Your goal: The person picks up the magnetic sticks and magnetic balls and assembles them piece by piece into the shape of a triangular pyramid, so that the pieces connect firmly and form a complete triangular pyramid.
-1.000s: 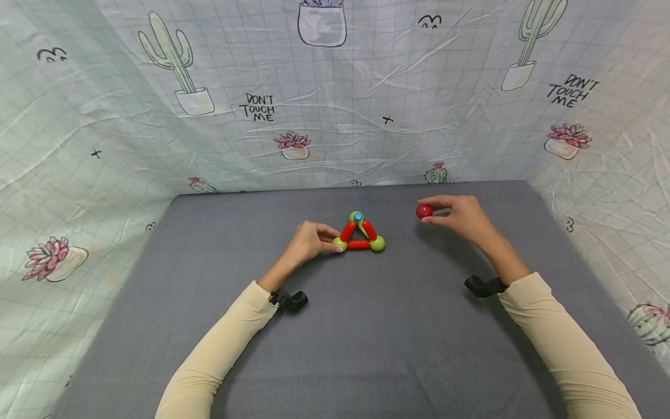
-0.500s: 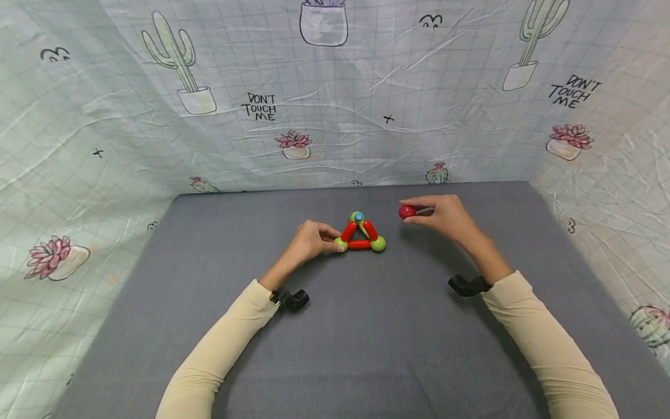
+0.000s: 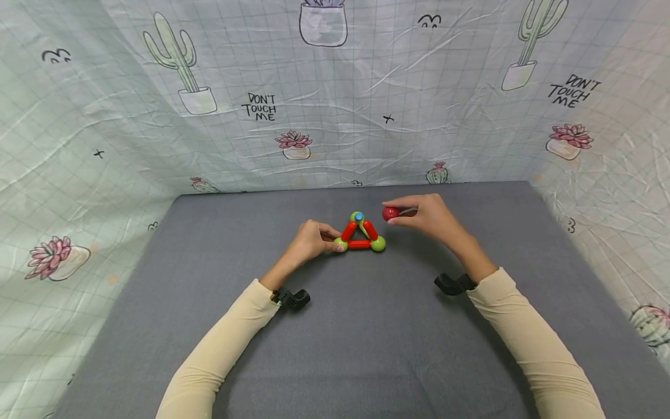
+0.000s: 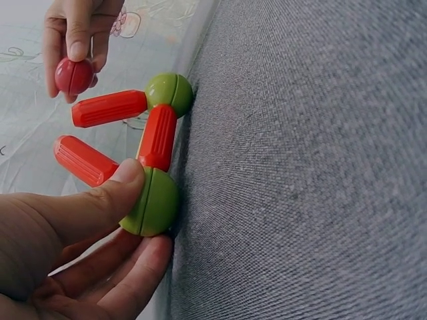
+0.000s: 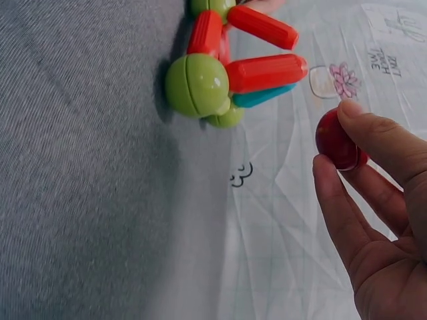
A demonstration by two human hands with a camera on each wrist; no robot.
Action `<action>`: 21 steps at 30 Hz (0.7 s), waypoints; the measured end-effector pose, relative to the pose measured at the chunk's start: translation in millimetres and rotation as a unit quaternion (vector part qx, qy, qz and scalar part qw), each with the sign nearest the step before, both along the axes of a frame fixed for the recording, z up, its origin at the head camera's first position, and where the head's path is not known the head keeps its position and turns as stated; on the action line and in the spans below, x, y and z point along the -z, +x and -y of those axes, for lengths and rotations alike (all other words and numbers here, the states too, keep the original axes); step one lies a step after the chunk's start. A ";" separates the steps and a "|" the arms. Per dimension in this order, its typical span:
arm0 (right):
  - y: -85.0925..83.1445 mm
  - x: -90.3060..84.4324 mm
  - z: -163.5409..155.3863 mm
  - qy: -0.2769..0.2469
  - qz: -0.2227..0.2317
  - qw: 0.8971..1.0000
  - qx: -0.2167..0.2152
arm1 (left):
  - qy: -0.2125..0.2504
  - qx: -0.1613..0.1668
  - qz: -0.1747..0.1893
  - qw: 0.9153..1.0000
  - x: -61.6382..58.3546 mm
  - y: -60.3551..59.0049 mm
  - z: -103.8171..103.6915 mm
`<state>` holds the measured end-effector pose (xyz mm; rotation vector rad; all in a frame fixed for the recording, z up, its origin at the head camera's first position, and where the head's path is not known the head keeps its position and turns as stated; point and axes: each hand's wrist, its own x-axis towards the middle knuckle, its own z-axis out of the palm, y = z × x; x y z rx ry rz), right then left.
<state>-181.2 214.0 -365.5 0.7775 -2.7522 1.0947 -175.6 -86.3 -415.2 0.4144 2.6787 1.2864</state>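
A building-toy frame of green balls (image 3: pixel 378 244) and red rods (image 3: pixel 359 244) stands on the grey table. One red rod joins the two front balls, and a red rod slants up from each of them. A blue rod (image 5: pixel 263 97) rises at the back ball. My left hand (image 3: pixel 310 240) pinches the front left green ball (image 4: pixel 160 203) between thumb and fingers. To the right of the frame, my right hand (image 3: pixel 431 218) holds a red ball (image 3: pixel 389 213) by its fingertips, above the table and apart from the rods. The upper rod ends are free in both wrist views.
The grey cloth-covered table (image 3: pixel 335 343) reaches back to a pale printed curtain (image 3: pixel 345 151), which also hangs at both sides. Each wrist carries a black camera mount (image 3: pixel 454 284).
My right hand has moved left with the red ball, bringing it close to the frame's right side. The left hand and the frame have stayed in place.
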 end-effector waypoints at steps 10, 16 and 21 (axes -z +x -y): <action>-2.6 -0.8 11.8 -0.013 0.014 1.000 -0.018 | 0.002 -0.005 0.012 1.000 -1.0 0.4 -0.1; -3.0 -3.6 18.1 -0.005 0.014 1.000 -0.022 | 0.000 -0.005 0.013 1.000 0.3 -1.1 0.5; -4.0 -5.0 22.1 0.001 0.010 1.000 -0.028 | -0.003 -0.007 0.017 1.000 0.6 -3.7 1.3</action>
